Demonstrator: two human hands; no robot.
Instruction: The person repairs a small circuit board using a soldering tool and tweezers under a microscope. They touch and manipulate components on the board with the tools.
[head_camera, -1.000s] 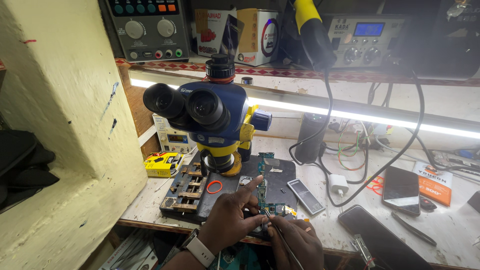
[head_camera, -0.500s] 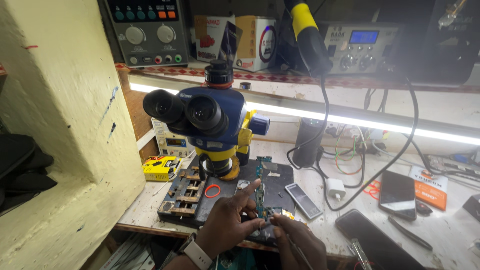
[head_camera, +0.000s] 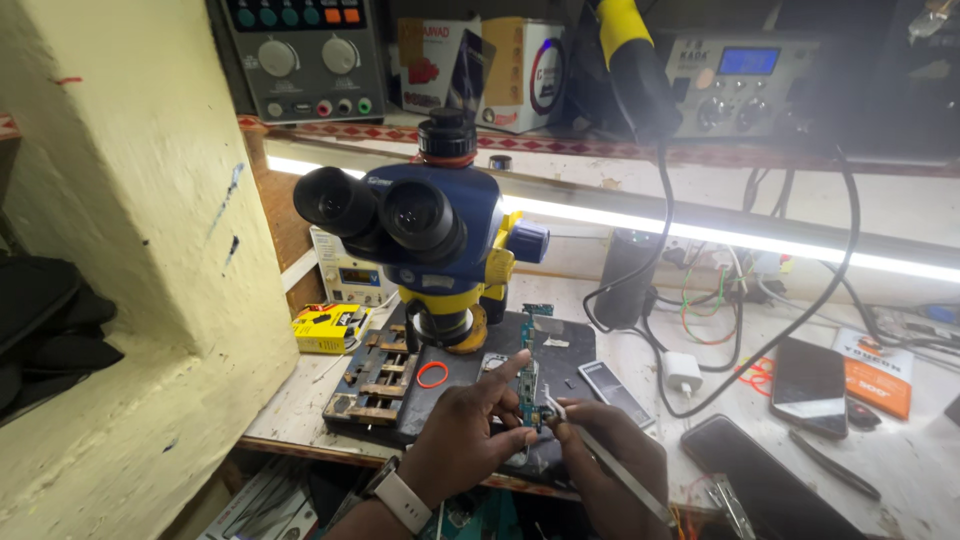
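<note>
Since the earlier frames our hands and the board sit in much the same spot on the mat; mostly our view has drifted a little, and the left forefinger now points up along the board's edge.

Our left hand (head_camera: 470, 440) pinches a narrow green circuit board (head_camera: 528, 385) between thumb and fingers, holding it on edge, upright above the dark work mat (head_camera: 560, 345), likely so its lower end faces the tool. Our right hand (head_camera: 610, 455) is closed around metal tweezers (head_camera: 600, 450), whose tips meet the board's lower end; we cannot tell whether the tips grip a part. A watch with a white strap (head_camera: 398, 497) sits on the left wrist.

Just beyond the hands, a red rubber ring (head_camera: 432, 374) lies on the mat beside a board-holding jig (head_camera: 375, 375). The blue and yellow stereo microscope (head_camera: 430, 235) stands over the mat, eyepieces turned toward us; the board is held in front of its lens, not under it.

Right of the mat: a white charger plug (head_camera: 683, 372), two dark phones (head_camera: 808, 385) lying flat, and loose cables. A small yellow box (head_camera: 330, 328) sits left of the jig. A bench power supply (head_camera: 305, 55) stands on the shelf above, within reach.
</note>
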